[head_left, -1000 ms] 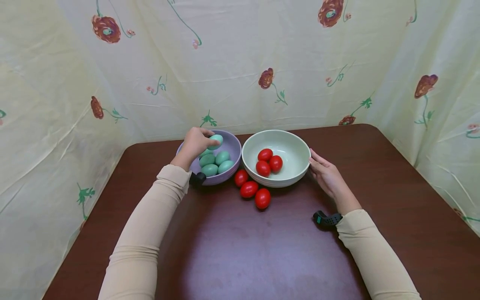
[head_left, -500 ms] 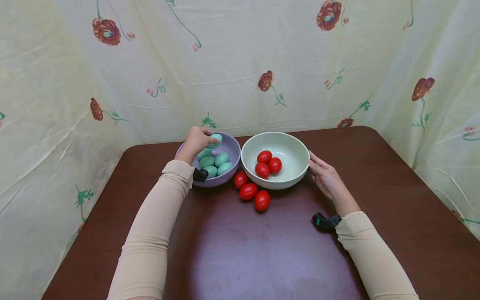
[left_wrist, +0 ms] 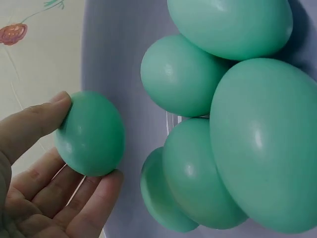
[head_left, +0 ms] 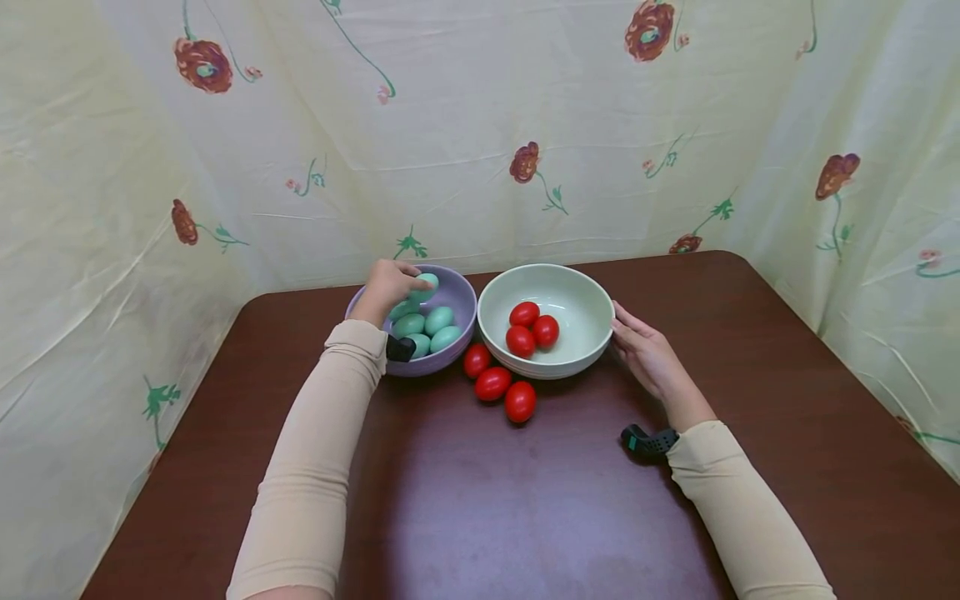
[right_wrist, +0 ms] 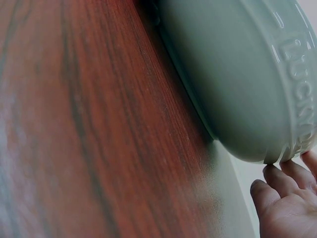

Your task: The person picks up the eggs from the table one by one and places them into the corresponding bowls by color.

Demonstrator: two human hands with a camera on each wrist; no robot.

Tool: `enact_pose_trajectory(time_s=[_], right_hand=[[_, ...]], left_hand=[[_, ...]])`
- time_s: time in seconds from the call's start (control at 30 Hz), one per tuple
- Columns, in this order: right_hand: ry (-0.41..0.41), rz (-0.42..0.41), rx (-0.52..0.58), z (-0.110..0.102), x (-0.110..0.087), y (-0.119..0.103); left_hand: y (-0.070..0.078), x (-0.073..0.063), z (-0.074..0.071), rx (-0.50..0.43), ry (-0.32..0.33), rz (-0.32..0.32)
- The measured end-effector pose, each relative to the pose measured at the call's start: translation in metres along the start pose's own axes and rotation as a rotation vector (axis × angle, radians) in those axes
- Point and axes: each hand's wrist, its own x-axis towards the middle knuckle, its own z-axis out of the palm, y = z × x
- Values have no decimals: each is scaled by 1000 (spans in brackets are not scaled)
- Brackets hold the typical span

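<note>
My left hand (head_left: 386, 287) pinches a green egg (left_wrist: 90, 134) between thumb and fingers, over the purple bowl (head_left: 463, 307). In the left wrist view the held egg is apart from the others. Several more green eggs (head_left: 438, 318) lie piled in that bowl, some partly hidden by my wrist in the head view. To the right stands a pale green bowl (head_left: 585, 310) with 3 red eggs (head_left: 545, 332) inside. My right hand (head_left: 651, 358) touches its right side with extended fingertips; the right wrist view shows raised lettering on the bowl's wall.
On the brown table (head_left: 570, 500), 3 more red eggs (head_left: 492, 384) lie in front of where the two bowls meet. A flowered curtain (head_left: 450, 150) hangs behind the table and at both sides.
The left hand and its egg have dipped slightly lower into the purple bowl. The right hand stays at the pale bowl's side. The head view has shifted slightly.
</note>
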Motion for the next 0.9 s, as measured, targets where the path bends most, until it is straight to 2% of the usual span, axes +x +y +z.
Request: enact_pose_trajectory(time_s=[0.2, 0.43, 0.6, 0.9], right_hand=[[4, 0, 0, -1, 0, 0], [5, 0, 8, 0, 0, 0], [4, 8, -4, 1, -1, 0], [19, 22, -10, 1, -1, -2]], left_hand=[[0, 2, 2, 32, -18, -22], [-1, 6, 2, 79, -16, 2], [-4, 11, 3, 105, -40, 5], [-7, 16, 6, 177, -69, 53]])
